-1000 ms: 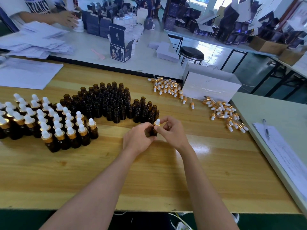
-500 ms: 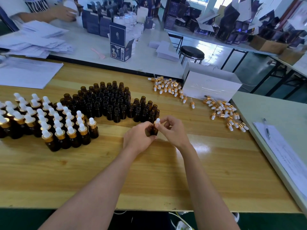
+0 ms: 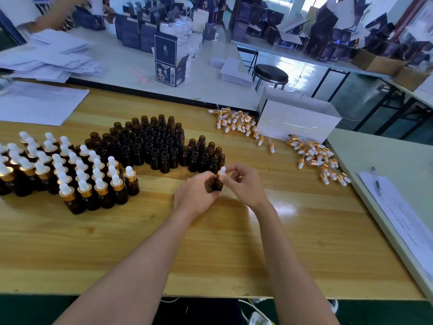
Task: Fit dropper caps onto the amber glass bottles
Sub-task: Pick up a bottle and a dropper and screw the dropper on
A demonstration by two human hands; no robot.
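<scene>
My left hand (image 3: 195,193) grips a small amber glass bottle (image 3: 217,182) standing on the wooden table (image 3: 210,242). My right hand (image 3: 244,185) pinches the white-bulbed dropper cap (image 3: 222,171) sitting on that bottle's neck. Behind the hands stands a cluster of several uncapped amber bottles (image 3: 154,144). To the left stand several capped bottles (image 3: 70,170) with gold collars and white bulbs. Loose dropper caps lie in two piles, one at the back (image 3: 236,123) and one at the right (image 3: 316,158).
A white box (image 3: 297,116) sits between the two cap piles. Paper sheets (image 3: 39,104) lie at the table's far left. A grey side table (image 3: 386,165) on the right carries a pen (image 3: 376,180) on a sheet. Another person's arm (image 3: 56,17) works at the far table.
Both hands stay on the same bottle and cap; the right fingers have shifted slightly round the cap. The other person's hand at the far table has moved.
</scene>
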